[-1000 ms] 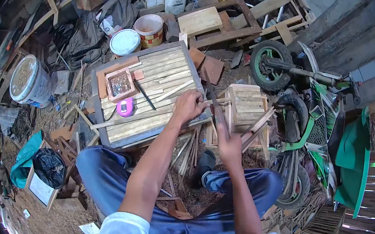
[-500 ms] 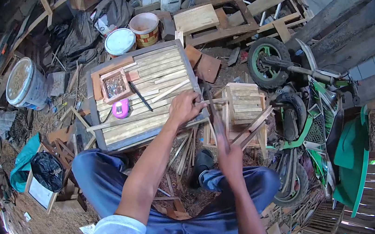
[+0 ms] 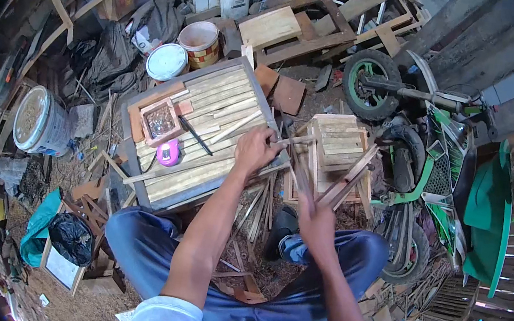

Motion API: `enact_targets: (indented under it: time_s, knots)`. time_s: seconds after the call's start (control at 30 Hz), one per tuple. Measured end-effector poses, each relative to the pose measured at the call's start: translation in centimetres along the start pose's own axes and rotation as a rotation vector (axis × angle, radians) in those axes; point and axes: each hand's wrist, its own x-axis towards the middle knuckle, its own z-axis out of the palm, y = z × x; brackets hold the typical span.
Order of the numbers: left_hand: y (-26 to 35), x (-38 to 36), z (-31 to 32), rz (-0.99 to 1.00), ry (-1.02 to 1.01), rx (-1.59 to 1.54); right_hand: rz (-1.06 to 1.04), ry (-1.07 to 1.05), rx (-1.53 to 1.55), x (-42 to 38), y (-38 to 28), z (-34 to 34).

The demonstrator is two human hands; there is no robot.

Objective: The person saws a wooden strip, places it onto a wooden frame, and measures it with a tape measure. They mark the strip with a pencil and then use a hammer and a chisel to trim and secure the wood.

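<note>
My left hand (image 3: 254, 150) rests at the right edge of a slatted wooden panel (image 3: 211, 115), fingers closed on a thin wooden strip (image 3: 298, 140) that juts out to the right. My right hand (image 3: 317, 224) is closed round a long, narrow tool (image 3: 302, 177), smeared by motion; its exact kind cannot be made out. It points up toward the strip's end. Behind it stands a small slatted wooden frame piece (image 3: 338, 143). On the panel lie a pink tape measure (image 3: 169, 152), a black pen-like stick (image 3: 196, 136) and a small wooden box (image 3: 160, 121) of tiny metal bits.
A green motorbike (image 3: 427, 162) stands close on the right, beside a green plastic chair-like piece (image 3: 487, 218). Buckets (image 3: 43, 121) and a white-lidded pail (image 3: 166, 61) stand left and behind. Wood scraps (image 3: 255, 208) litter the ground between my legs.
The whole view has shifted slightly. My right hand and its blurred tool have moved a little against the strip's end; my left hand keeps its grip on the strip.
</note>
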Motion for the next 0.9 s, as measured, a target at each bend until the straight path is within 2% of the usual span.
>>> enact_targets:
  time_s: [0.07,0.1,0.2,0.27,0.33,0.43,0.53,0.57,0.63,0.7,0.8,0.9]
  knots:
    - [0.1,0.2,0.0,-0.015,0.012,-0.023,0.122,-0.091,-0.054,-5.7,0.7,-4.0]
    - [0.4,0.3,-0.2,-0.03,-0.001,-0.036,0.295,-0.169,-0.066,-7.3,0.8,-5.2]
    - [0.2,-0.5,0.1,-0.018,0.014,-0.033,0.17,-0.041,-0.081,-4.2,-0.1,-2.9]
    - [-0.1,-0.2,0.1,0.022,-0.023,-0.035,0.005,0.019,0.054,2.1,0.3,1.0]
    - [-0.1,-0.1,0.3,0.039,-0.007,-0.021,-0.039,0.119,-0.165,6.8,0.5,4.2]
    - [-0.6,-0.1,0.6,0.059,0.03,0.001,-0.115,0.148,0.11,2.5,-0.2,1.5]
    - [-0.4,0.0,0.3,0.051,-0.008,-0.023,0.177,-0.139,-0.043,-5.9,1.2,-4.6]
    - [-0.6,-0.1,0.8,0.029,0.014,-0.017,0.3,-0.154,-0.05,-7.5,0.5,-5.4]
    - [-0.8,-0.8,0.7,0.011,-0.003,-0.023,0.19,-0.09,-0.056,-6.4,0.6,-3.7]
    - [-0.3,-0.2,0.4,0.066,0.024,-0.001,0.114,-0.026,-0.039,-0.9,0.1,-0.9]
    - [-0.1,0.3,0.1,-0.013,-0.049,0.013,0.013,0.021,-0.104,6.4,-0.2,3.3]
    - [-0.4,0.2,0.1,-0.002,-0.044,-0.004,-0.006,-0.016,-0.044,2.5,0.4,0.9]
